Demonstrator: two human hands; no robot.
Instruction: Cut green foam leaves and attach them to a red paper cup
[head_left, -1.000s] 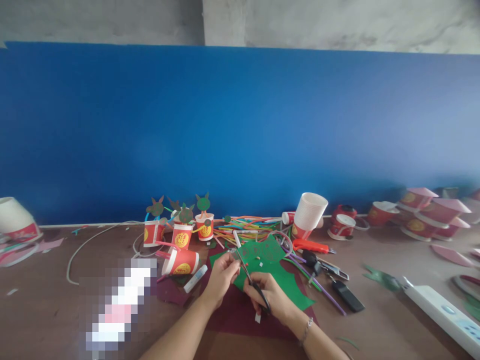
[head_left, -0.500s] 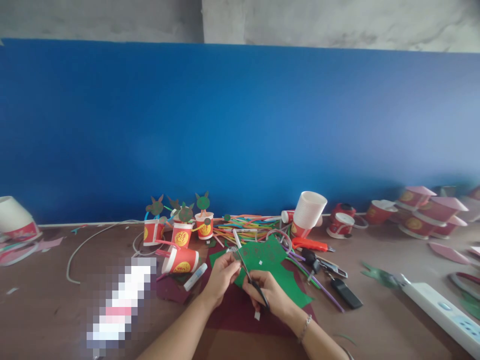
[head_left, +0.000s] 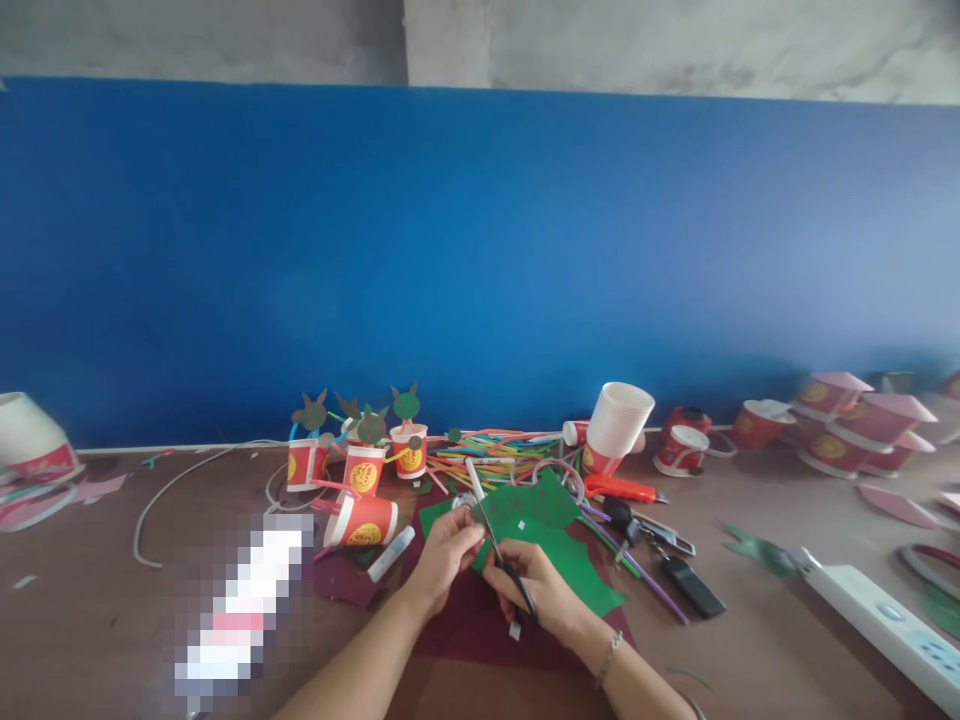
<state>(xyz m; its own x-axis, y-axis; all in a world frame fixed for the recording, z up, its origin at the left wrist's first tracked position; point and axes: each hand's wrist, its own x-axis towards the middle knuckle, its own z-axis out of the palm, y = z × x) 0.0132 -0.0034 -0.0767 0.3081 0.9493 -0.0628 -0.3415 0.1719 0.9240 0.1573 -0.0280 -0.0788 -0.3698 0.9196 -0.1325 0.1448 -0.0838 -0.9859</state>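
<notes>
My left hand (head_left: 448, 553) is closed in a pinch on a piece of green paper (head_left: 532, 505), whose upper part is darker and speckled. Black-handled scissors (head_left: 516, 582) are gripped in my right hand (head_left: 534, 580), with the blades (head_left: 487, 525) pointing up and left beside my left fingertips. The paper edge between the blades is too small to make out. Below the hands lie more green paper (head_left: 592, 575) and a dark red sheet (head_left: 457, 640). A small white scrap (head_left: 514, 631) rests beneath my right hand.
Red-and-white paper cups (head_left: 364, 470) with green figures stand at left, near a glue stick (head_left: 391, 553). Coloured pipe cleaners (head_left: 480, 455) lie behind. To the right are stacked cups (head_left: 619, 420), an orange cutter (head_left: 621, 488), keys (head_left: 624, 522) and a power strip (head_left: 877, 620).
The speckled green paper has tilted slightly, and its outline by the scissors has shifted. Both hands have moved only a little.
</notes>
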